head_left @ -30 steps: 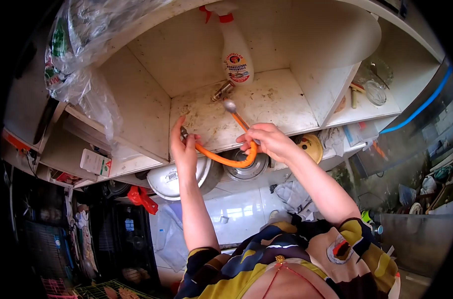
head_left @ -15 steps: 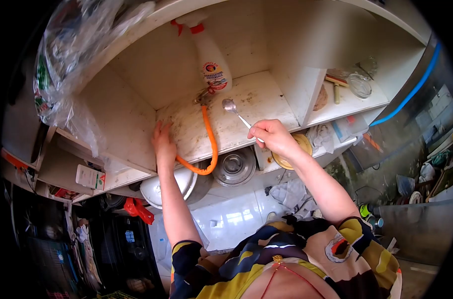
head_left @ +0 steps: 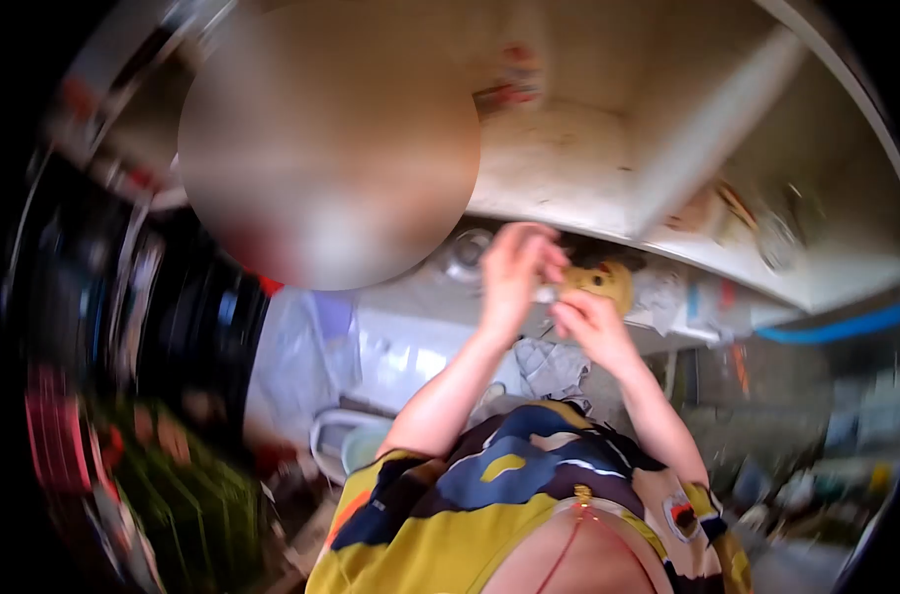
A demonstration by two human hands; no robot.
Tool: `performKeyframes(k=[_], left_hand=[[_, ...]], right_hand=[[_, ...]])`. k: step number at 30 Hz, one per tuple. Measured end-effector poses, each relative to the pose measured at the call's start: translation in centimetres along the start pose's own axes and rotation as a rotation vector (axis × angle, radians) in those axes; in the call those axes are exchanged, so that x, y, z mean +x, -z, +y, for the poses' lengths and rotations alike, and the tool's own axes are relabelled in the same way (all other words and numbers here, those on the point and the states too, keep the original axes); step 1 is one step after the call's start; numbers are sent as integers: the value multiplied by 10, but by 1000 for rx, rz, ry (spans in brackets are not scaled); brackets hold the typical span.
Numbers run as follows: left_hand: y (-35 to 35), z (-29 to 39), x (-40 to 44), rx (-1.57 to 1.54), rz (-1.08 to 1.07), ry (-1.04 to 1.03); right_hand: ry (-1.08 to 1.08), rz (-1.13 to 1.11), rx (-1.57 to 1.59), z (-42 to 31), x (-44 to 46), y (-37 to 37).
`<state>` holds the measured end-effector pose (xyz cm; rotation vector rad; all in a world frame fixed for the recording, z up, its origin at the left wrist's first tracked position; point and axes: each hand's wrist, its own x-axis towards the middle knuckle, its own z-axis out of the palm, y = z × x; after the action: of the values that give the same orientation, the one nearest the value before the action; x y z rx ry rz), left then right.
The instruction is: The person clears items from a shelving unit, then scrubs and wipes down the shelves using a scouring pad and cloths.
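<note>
White shelf (head_left: 568,178), 1 blurred bottle (head_left: 520,75) on it

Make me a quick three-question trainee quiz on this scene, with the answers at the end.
1. True or false: the left hand and the right hand are close together.
2. What colour is the curved tube at the picture's right? A) green B) blue C) black
3. Fill the blank: the hand nearer that tube is the ___ one.

Key: 1. True. 2. B. 3. Right.

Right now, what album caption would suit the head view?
Blurred moment: left hand and right hand close together in front of a pale shelf unit.
</note>
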<state>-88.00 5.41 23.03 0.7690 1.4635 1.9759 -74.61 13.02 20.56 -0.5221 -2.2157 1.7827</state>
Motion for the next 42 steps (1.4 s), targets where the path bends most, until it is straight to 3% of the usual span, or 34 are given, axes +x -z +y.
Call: performKeyframes(k=[2, 3, 6, 15, 18, 20, 26, 31, 36, 42], left_hand=[[-9, -24, -15, -108, 23, -7], [-10, -30, -23, -107, 39, 15], [-10, -32, -41, -160, 199, 31], [19, -45, -100, -193, 591, -43], [28, -49, -126, -248, 613, -40], [31, -24, -152, -287, 593, 140], [58, -77, -167, -367, 509, 41], [81, -53, -179, -446, 568, 53], [106, -44, -169, -356, 529, 84], [170, -45, -149, -139, 752, 78]], right_hand=[[-31, -87, 17, 9, -16, 5], [-180, -125, 55, 4, -23, 4], [-226, -232, 146, 17, -31, -9], [-101, -527, 181, 20, -22, -52], [-101, -567, 182, 16, -21, -72], [-112, -592, 178, 19, -16, -82], [-49, -671, 102, 32, -4, -107], [-164, -725, 73, 24, -3, -123], [-182, -810, -30, 22, 7, -120], [-218, -742, 4, 13, 14, -106]])
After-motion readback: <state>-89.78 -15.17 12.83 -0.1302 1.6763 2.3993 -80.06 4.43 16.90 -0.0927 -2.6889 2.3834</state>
